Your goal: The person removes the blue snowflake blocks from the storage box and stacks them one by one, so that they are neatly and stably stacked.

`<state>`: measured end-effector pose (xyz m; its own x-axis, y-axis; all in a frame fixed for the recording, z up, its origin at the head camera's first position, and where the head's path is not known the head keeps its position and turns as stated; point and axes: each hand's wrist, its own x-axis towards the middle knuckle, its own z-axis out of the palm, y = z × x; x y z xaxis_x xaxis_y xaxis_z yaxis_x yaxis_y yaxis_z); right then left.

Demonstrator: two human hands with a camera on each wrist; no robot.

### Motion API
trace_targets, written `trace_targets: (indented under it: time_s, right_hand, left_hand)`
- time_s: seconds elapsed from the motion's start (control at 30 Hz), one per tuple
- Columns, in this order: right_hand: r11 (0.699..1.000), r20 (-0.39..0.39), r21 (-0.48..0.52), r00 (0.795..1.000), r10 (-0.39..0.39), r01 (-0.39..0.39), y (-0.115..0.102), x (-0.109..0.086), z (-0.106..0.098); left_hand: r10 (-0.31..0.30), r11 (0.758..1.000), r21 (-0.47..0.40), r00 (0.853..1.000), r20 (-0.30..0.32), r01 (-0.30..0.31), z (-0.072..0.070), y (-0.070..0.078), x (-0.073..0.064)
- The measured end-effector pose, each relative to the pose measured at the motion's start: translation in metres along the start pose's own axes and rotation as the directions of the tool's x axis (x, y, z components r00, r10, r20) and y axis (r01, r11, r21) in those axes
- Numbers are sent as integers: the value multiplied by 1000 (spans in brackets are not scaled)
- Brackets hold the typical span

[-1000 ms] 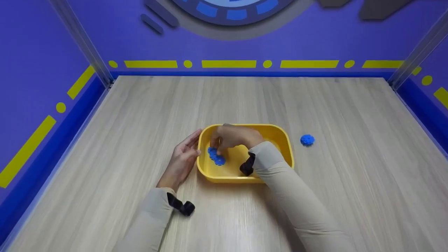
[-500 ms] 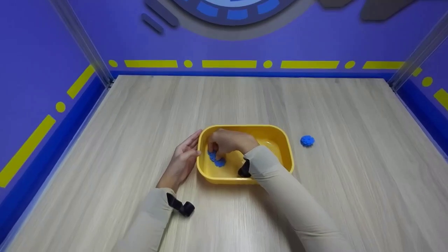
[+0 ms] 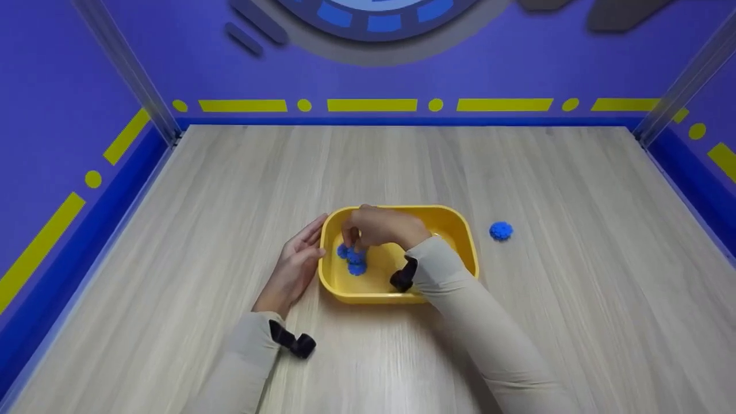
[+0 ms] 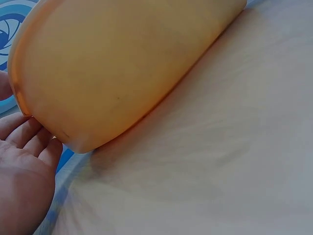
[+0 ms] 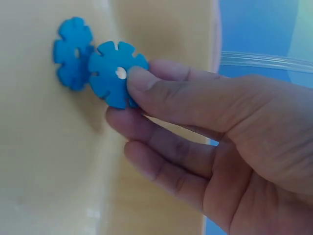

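Left hand point(image 3: 294, 264), bare, lies against the outer left end of one yellow tray point(image 3: 382, 298), fingers fairly straight and thumb tip at the rim, not curled round anything. Right hand point(image 3: 382, 227), also bare, reaches into the tray and pinches one blue disc point(image 5: 106, 73) narrowly between thumb and fingers, near the tray's left end. Next to it in the right wrist view is a second blue disc point(image 5: 66, 49), seemingly touching its edge; from above the blue shapes there overlap, so I cannot tell exactly how many there are. One separate blue clump point(image 3: 501, 231) sits on the desk point(image 3: 563, 276), just beyond the tray's right side, though whether it is one disc or several is unclear. Both pinched and neighbouring discs are thin, flat and plastic-looking, notched round the edge like flowers, with a small hole in the middle. Smooth and glossy, the tray is a rounded rectangle with a rolled-looking rim. Pale, streaky wood grain covers the desk. Two beige sleeves point(image 3: 489, 328) end at the wrists, each with one black strap point(image 3: 405, 276). Behind, the purple-blue back wall point(image 3: 489, 75) carries four yellow bars and four yellow dots.
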<state>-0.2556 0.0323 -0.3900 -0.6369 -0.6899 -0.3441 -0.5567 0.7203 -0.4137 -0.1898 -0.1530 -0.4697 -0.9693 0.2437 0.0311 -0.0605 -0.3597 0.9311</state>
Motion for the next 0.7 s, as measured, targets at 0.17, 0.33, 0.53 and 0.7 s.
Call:
trace_targets:
  time_s: [0.17,0.33,0.53,0.7]
  right_hand:
    - [999,-34,36,999,-19,20,5,-13,-9]
    - [996,-81,73,996,-40,46,10,-30,-21]
    - [995,-177,90,984,-35,51,20,-53,-36]
    - [993,-234,108,972,-26,53,32,-70,-43]
  left_hand:
    - [-8,1000,8,1000,-7,8,0,-2,-2]
    - [-16,1000,1,1000,-18,16,0,-4,-3]
    - [6,1000,-23,1000,-14,-6,0,-2,-1]
    - [2,1000,-10,1000,-20,-3,1,0,0]
